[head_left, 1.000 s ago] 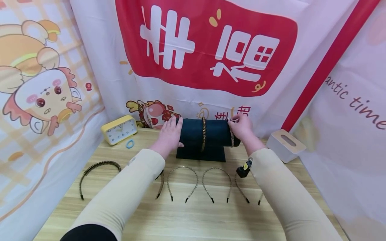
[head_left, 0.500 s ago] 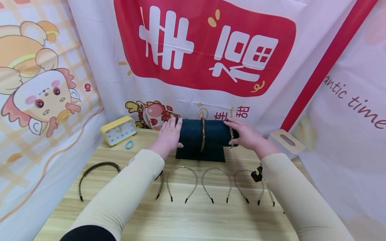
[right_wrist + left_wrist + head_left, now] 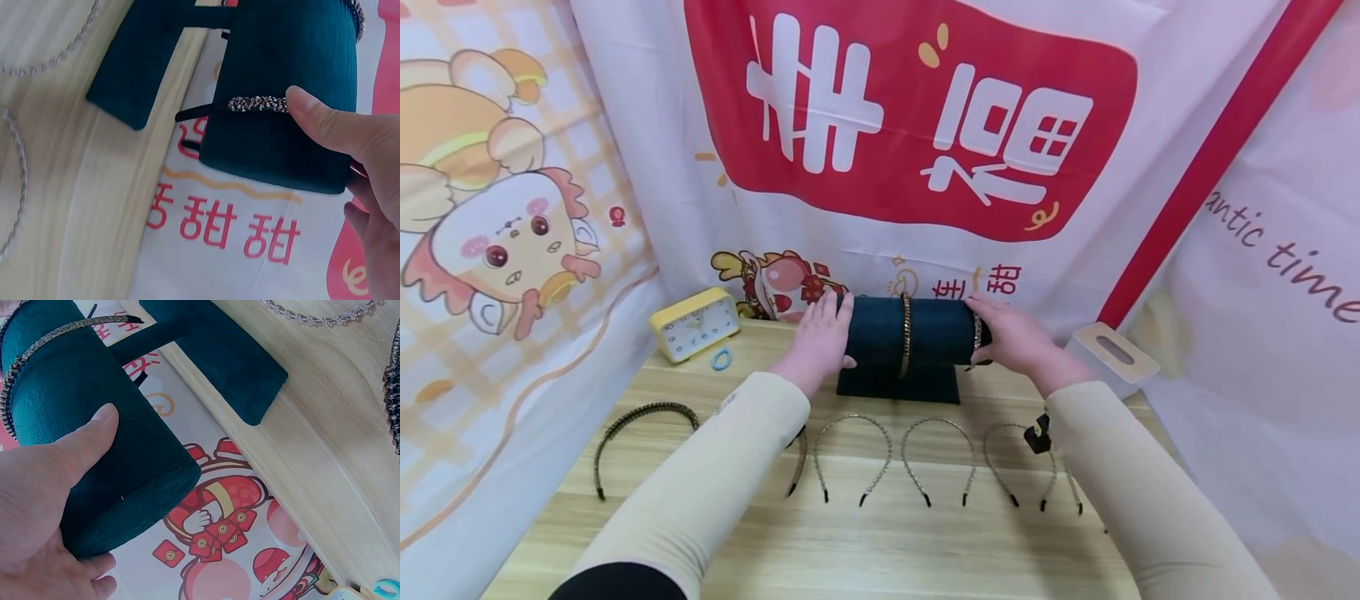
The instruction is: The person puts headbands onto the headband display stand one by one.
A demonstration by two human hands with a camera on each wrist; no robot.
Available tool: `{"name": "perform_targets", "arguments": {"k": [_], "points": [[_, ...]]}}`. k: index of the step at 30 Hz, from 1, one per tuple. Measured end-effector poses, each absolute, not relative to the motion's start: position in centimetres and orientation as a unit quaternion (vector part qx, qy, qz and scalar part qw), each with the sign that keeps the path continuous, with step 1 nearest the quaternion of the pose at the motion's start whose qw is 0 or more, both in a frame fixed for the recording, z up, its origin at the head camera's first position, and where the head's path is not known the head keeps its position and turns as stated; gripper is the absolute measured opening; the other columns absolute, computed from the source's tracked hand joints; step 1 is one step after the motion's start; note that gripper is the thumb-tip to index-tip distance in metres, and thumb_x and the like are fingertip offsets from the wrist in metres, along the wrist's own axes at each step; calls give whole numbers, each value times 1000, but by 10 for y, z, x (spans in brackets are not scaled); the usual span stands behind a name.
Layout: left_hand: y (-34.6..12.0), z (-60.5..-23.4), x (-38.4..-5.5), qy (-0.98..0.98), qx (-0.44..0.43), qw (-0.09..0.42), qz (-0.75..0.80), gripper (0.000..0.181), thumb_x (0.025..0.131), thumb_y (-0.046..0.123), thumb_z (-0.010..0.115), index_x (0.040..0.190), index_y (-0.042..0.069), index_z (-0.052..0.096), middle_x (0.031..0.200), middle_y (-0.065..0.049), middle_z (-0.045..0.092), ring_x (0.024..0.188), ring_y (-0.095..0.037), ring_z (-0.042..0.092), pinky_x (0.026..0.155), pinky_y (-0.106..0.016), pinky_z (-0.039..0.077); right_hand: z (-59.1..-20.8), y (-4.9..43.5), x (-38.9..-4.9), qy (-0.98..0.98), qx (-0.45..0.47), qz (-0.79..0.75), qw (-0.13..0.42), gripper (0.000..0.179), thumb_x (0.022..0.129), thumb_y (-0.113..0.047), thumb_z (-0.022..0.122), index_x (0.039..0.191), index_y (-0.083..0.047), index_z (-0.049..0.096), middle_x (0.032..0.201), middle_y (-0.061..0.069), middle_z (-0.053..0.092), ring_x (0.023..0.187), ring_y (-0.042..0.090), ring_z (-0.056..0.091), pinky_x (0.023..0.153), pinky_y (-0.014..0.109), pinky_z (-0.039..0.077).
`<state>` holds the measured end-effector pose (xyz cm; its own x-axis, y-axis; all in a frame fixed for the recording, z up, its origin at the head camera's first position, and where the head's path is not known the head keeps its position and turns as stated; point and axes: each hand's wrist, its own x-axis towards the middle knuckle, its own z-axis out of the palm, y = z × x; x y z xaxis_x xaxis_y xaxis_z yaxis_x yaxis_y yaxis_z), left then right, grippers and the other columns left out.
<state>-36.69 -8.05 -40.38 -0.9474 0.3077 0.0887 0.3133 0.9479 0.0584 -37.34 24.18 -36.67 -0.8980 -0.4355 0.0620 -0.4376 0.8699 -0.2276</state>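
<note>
A dark green velvet display stand, a horizontal roll on a flat base, stands at the table's back. My left hand grips the roll's left end; in the left wrist view its thumb lies along the velvet. Around the roll's middle sits a gold chain-like headband. A sparkly beaded headband goes round near the right end, its black tips sticking out past the roll. My right hand holds that headband against the roll, thumb on the beads and fingers behind, partly hidden.
Several thin headbands lie in a row on the wooden table, with a thicker dark braided headband at left. A yellow clock and blue ring stand back left, a tissue box back right.
My right hand has shifted from pinching at the roll's upper right edge to spanning its right end, thumb now lower on the headband. The left hand has stayed in place.
</note>
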Motion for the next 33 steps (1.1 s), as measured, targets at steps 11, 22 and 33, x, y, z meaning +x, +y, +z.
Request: {"name": "perform_targets", "arguments": {"k": [11,22,33], "points": [[-82,-403,-367,-985,-160,46,-47,113,80,48,80,157,3,11,158,-29,14,145,-41,17,117,-50,13,-366,194,-372,-961,255,102,18,96,78,-26,86,155,-7,32,159,10,29,143,32,28,114,46,28],[-83,-405,-369,-985,-165,38,-47,113,81,47,80,157,4,9,158,-28,12,145,-40,16,118,-50,12,-374,167,-372,-954,281,107,27,97,78,-25,86,156,-8,30,161,8,25,145,29,25,116,44,23],[-83,-405,-368,-985,-165,39,-40,113,81,49,79,157,4,9,158,-27,12,145,-40,16,118,-50,13,-374,167,-375,-947,301,115,8,101,79,-21,86,157,-9,24,163,6,20,146,23,23,118,46,10]]}}
